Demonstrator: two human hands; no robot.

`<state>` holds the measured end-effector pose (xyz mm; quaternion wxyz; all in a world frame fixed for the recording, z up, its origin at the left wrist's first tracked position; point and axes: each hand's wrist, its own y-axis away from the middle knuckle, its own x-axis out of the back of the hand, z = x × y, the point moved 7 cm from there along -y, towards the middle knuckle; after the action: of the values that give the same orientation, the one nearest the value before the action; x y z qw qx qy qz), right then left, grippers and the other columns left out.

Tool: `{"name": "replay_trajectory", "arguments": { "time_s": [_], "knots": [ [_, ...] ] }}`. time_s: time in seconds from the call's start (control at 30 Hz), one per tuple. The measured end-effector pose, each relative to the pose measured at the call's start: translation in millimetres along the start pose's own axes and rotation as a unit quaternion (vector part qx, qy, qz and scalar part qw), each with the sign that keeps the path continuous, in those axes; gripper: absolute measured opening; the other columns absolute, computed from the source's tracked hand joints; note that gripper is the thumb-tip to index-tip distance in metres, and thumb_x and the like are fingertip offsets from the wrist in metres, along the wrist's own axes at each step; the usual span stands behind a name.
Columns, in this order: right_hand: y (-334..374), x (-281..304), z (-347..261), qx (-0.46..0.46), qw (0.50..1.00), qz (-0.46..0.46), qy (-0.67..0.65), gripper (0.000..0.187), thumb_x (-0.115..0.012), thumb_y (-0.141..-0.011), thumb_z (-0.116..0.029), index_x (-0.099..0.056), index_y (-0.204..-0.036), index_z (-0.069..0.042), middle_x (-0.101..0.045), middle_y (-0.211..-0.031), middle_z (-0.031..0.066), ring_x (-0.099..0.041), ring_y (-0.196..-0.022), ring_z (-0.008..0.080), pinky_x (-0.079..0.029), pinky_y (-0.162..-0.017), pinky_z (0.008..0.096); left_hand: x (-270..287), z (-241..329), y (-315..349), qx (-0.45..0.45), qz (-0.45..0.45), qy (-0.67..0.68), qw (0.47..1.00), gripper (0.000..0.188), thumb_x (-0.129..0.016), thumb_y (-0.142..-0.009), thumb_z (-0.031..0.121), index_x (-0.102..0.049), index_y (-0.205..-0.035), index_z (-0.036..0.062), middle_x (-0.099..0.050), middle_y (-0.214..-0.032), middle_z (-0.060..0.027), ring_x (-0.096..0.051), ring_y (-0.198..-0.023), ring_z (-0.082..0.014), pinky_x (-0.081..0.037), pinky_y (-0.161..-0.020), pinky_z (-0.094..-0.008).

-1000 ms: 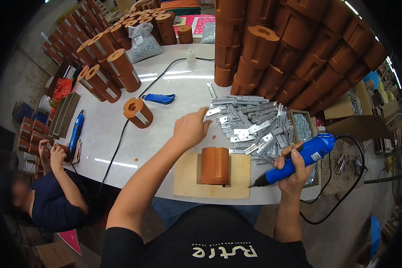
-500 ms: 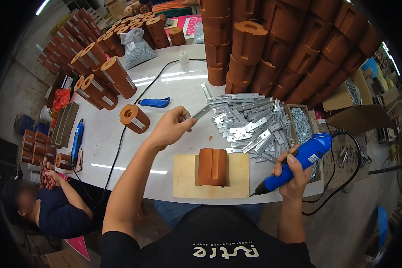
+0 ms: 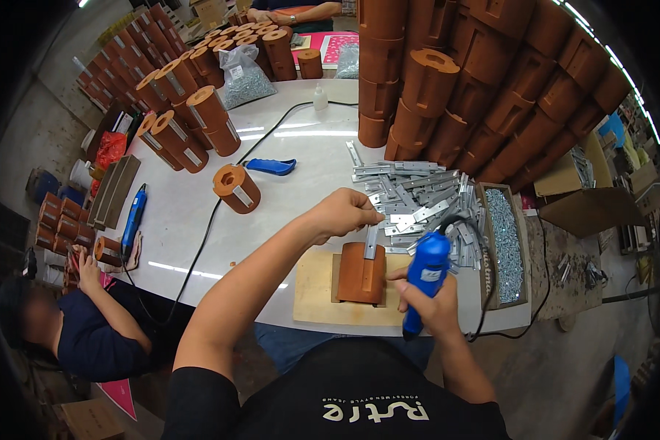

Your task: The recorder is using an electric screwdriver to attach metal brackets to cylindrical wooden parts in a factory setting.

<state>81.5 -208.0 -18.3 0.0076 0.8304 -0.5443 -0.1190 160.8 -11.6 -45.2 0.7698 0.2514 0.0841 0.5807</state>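
A reddish-brown grooved block (image 3: pixel 352 277) lies on its side on a pale wooden board (image 3: pixel 312 302) in front of me. My left hand (image 3: pixel 345 213) pinches a flat silver metal strip (image 3: pixel 372 240) whose near end is at the far end of the block's groove. In my right hand (image 3: pixel 434 306) is a blue electric screwdriver (image 3: pixel 428 268), tilted with its nose down, just right of the block. The driver's tip is hard to make out. My right fingers are close to the block's right side.
Loose metal strips (image 3: pixel 411 192) are heaped beyond the block, beside a screw tray (image 3: pixel 504 246). Brown cylinders (image 3: pixel 380 88) stand stacked high behind. Left are a lone cylinder (image 3: pixel 236 189), a blue-handled knife (image 3: pixel 271 166) and a cable (image 3: pixel 198 253). A co-worker (image 3: pixel 99 330) sits at far left.
My left hand has brought the metal strip from the pile's edge to the block's groove. My right hand has swung the screwdriver leftward and more upright, close to the block. The whole view has shifted slightly.
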Motion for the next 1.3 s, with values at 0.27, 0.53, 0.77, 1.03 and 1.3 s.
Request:
{"name": "replay_trajectory", "arguments": {
  "time_s": [0.27,0.53,0.77,1.03,1.3],
  "knots": [
    [8,-10,20,-0.041,0.991,-0.009,0.128,0.033,-0.073,-0.082,-0.006,-0.062,-0.111,0.004,-0.067,-0.087,0.006,-0.058,-0.059,0.0076,-0.048,-0.052,0.0228,3,-14,-15,-0.129,0.09,-0.229,0.961,0.031,-0.074,-0.083,0.029,-0.068,-0.089,0.0,-0.068,-0.08,-0.0139,-0.065,-0.074,-0.0229,-0.05,-0.067,-0.0341],
    [2,-8,33,-0.052,0.995,0.01,0.084,0.034,-0.07,-0.081,-0.002,-0.058,-0.111,0.006,-0.07,-0.098,0.0141,-0.058,-0.055,0.01,-0.047,-0.049,0.0239,-20,9,55,-0.097,0.085,-0.436,0.891,0.042,-0.068,-0.082,0.047,-0.07,-0.1,0.0085,-0.07,-0.089,-0.0182,-0.068,-0.086,-0.0365,-0.054,-0.074,-0.0446],
    [-3,-5,16,-0.023,0.997,0.04,0.061,0.029,-0.069,-0.08,-0.003,-0.057,-0.105,0.005,-0.069,-0.098,0.0167,-0.058,-0.052,0.0117,-0.048,-0.048,0.0249,-14,-14,71,-0.165,0.18,-0.339,0.909,0.035,-0.063,-0.087,0.027,-0.061,-0.111,0.0022,-0.067,-0.096,-0.0235,-0.068,-0.092,-0.0306,-0.054,-0.07,-0.0408],
    [-11,42,-70,0.206,0.943,0.077,-0.25,0.027,-0.054,-0.097,-0.018,-0.046,-0.119,-0.006,-0.062,-0.099,0.0108,-0.053,-0.056,0.0119,-0.048,-0.053,0.0278,-17,-76,96,-0.031,0.061,0.45,0.89,0.028,-0.045,-0.091,-0.005,-0.051,-0.119,-0.0066,-0.059,-0.112,-0.018,-0.066,-0.098,-0.023,-0.055,-0.081,-0.03],
    [-18,8,-109,0.256,0.914,-0.041,-0.312,0.022,-0.048,-0.101,-0.022,-0.045,-0.115,-0.006,-0.055,-0.097,0.0075,-0.048,-0.061,0.0113,-0.046,-0.058,0.0275,-65,-62,129,-0.036,-0.013,0.498,0.866,0.024,-0.048,-0.1,0.005,-0.046,-0.121,-0.0043,-0.059,-0.118,-0.0199,-0.064,-0.107,-0.0244,-0.055,-0.09,-0.0299]
  ]
}}
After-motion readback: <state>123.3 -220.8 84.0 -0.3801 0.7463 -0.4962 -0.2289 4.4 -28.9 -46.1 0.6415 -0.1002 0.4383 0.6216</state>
